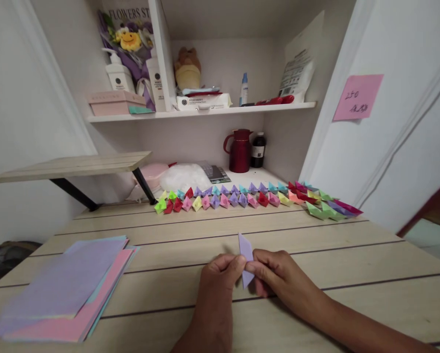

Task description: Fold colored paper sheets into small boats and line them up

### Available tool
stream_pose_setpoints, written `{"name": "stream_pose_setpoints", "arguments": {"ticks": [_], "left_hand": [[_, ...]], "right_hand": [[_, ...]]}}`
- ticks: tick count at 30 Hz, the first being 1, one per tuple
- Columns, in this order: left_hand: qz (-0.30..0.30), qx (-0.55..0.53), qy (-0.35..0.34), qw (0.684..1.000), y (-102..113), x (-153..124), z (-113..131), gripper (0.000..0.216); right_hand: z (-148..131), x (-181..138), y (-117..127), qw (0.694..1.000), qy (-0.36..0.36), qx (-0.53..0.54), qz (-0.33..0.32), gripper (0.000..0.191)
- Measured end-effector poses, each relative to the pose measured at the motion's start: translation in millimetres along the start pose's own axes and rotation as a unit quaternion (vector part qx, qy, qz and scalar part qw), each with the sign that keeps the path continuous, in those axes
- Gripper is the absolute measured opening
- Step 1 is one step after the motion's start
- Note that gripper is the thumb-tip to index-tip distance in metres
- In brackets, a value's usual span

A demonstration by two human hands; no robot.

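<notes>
Both hands, left hand (220,274) and right hand (274,272), pinch the folded purple paper (246,259) above the bench (315,245); uneven finger pressure could skew the crease.

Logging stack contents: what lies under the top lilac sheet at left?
Under the lilac paper sheet, pink paper sheets and pale blue edges peek out; anything beneath is covered.

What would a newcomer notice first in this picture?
Probably the two rows of small folded paper boats in many colours, lined up along the far edge of the wooden table. Next, near the front, the left hand and right hand pinch a folded lilac paper between them. A stack of pastel sheets lies at the left.
</notes>
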State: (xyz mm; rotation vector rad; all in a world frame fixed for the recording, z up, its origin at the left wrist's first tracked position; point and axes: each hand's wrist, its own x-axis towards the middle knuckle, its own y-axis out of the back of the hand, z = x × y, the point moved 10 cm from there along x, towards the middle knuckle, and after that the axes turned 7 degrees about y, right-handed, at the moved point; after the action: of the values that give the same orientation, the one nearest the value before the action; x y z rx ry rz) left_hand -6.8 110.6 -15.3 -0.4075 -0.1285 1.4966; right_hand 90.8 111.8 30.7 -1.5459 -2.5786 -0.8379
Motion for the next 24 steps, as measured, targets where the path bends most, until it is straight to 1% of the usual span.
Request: {"name": "stream_pose_setpoints", "arguments": {"ticks": [2, 4, 6, 7, 9, 11, 13, 16, 18, 21, 24], "left_hand": [[0.022, 0.047, -0.011, 0.999, 2, 0, 3, 0.025], [0.074, 0.157, -0.062, 0.983, 5, -3, 15, 0.015], [0.117, 0.281, -0.133, 0.943, 2, -10, 31, 0.011], [0.127, 0.331, -0.158, 0.922, 0, -13, 37, 0.013], [0.130, 0.399, -0.180, 0.890, -5, -15, 41, 0.014], [0.116, 0.426, -0.181, 0.879, -6, -13, 41, 0.013], [0.102, 0.432, -0.169, 0.880, -6, -8, 37, 0.009], [0.097, 0.443, -0.145, 0.879, -3, -3, 30, 0.032], [0.089, 0.472, -0.146, 0.865, -7, -2, 27, 0.037], [0.072, 0.518, -0.155, 0.838, -14, -4, 25, 0.031], [0.076, 0.526, -0.149, 0.834, -14, -6, 26, 0.027]], "right_hand": [[-2, 3, 4, 0.999, 0.016, 0.032, 0.006, 0.031], [-1, 4, 13, 0.997, 0.030, 0.061, 0.027, 0.020], [5, 4, 20, 0.997, 0.019, 0.067, 0.029, 0.018], [9, 4, 23, 0.998, 0.008, 0.055, 0.024, 0.017], [17, 1, 29, 1.000, -0.014, 0.010, 0.013, 0.012], [19, 0, 36, 0.999, -0.019, -0.038, 0.011, 0.010], [20, -1, 41, 0.997, -0.013, -0.078, 0.007, 0.007], [24, 0, 41, 0.993, -0.006, -0.119, -0.014, 0.003], [23, 1, 39, 0.991, 0.010, -0.130, -0.017, 0.012], [16, 1, 38, 0.992, 0.044, -0.121, -0.007, 0.028], [9, -1, 33, 0.991, 0.056, -0.117, -0.017, 0.037]]}}
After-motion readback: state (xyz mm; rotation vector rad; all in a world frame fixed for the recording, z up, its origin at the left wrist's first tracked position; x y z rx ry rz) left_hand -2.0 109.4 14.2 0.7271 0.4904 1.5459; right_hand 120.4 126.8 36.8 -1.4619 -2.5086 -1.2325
